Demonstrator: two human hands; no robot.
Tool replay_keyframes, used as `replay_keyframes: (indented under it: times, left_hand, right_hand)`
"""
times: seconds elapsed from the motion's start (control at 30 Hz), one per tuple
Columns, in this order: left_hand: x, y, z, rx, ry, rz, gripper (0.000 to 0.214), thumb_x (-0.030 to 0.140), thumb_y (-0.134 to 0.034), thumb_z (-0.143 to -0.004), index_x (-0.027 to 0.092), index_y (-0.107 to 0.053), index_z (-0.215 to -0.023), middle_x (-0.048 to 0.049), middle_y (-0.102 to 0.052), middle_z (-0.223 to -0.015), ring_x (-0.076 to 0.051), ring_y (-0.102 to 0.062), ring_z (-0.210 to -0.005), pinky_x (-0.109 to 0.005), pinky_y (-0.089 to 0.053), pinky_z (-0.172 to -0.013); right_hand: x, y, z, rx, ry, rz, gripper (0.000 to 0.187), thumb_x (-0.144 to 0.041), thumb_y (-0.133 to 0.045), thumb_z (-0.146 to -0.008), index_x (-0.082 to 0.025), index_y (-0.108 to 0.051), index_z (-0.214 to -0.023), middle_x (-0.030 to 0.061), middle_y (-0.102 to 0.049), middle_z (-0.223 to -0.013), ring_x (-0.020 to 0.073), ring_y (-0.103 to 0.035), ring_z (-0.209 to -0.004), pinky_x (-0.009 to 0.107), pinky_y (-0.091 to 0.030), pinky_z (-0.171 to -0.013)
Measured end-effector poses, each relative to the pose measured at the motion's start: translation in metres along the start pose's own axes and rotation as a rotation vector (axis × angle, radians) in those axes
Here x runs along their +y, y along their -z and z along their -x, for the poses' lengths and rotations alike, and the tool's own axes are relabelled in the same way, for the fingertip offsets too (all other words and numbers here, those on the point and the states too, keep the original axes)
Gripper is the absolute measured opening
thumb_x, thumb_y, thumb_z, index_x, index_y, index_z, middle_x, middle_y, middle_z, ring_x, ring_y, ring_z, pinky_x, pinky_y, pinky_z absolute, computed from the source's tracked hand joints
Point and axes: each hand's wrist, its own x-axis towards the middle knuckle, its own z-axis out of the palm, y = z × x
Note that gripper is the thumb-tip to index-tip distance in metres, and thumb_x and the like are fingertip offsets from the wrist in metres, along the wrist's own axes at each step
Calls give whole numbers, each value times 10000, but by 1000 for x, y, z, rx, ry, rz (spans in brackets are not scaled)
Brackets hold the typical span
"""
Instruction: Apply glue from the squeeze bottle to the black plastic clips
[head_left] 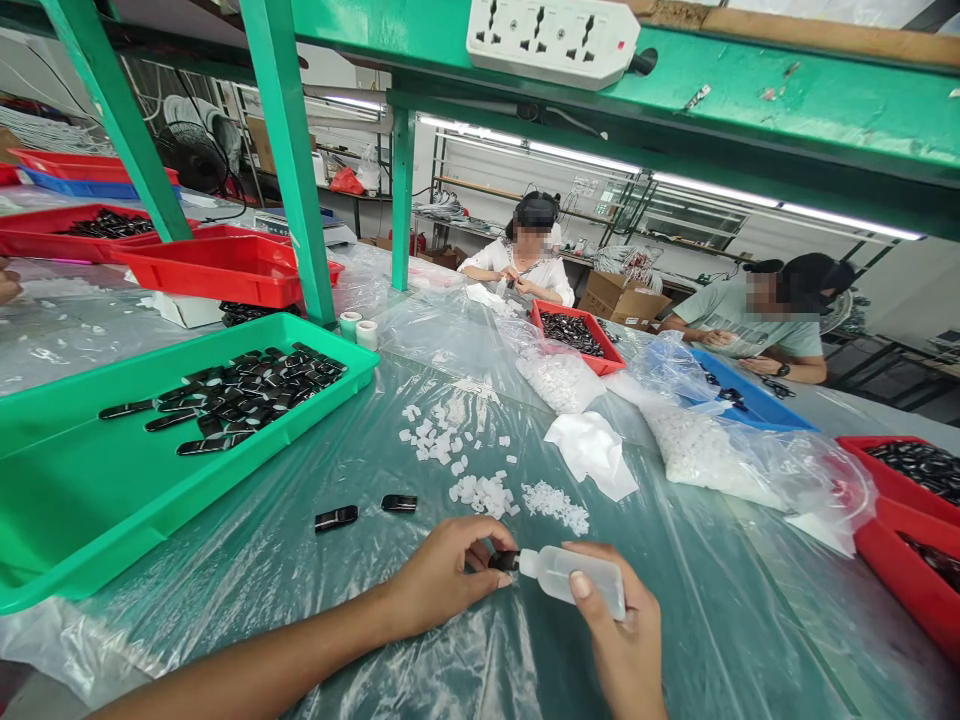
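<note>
My left hand (439, 580) pinches a small glossy black part (503, 561) between thumb and fingers, just above the plastic-covered table. In my right hand (626, 630) is a translucent white squeeze bottle (562, 575), tilted on its side. The bottle's tip meets or nearly meets the end of the black part; I cannot tell which. Two more black pieces lie to the left, one (336, 518) nearer the green tray and one (399, 503) closer to my left hand. Beyond my hands are a heap of white plastic pieces (482, 494) and a heap of smaller white bits (556, 507).
A green tray (187, 530) with many black parts stands at left. White pieces (435, 437), a crumpled white cloth or tissue (591, 452) and filled plastic bags (705, 460) lie farther back. Red bins (911, 560) stand at right. Two people work opposite, below a green frame (289, 170).
</note>
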Motion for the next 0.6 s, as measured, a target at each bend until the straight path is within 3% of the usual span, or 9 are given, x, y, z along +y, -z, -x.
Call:
replay_keyframes:
  times: [0.37,0.6]
  left_hand:
    - [3,1,0,19,-67,-154,113,207,-585,-789,213,-615,-898,-10,-616,-888,-154,-548,-779,-233,-440,-682]
    - [1,-1,-1,16,-17,-10,141,211,-597,-771,194,-619,-910,-35,-617,-918,-165,-573,-802,-238,-457,-690]
  right_hand:
    - [-3,-2,7,57,141,131,257,-417,-678,-649,-189,-663,-768,38,-647,-745,194,-588,-679,261,-441,-596]
    - [1,-1,1,1,-11,-35,299,-465,-647,-680,-175,-651,-754,16,-597,-650,132,-505,-518,222,-378,-456]
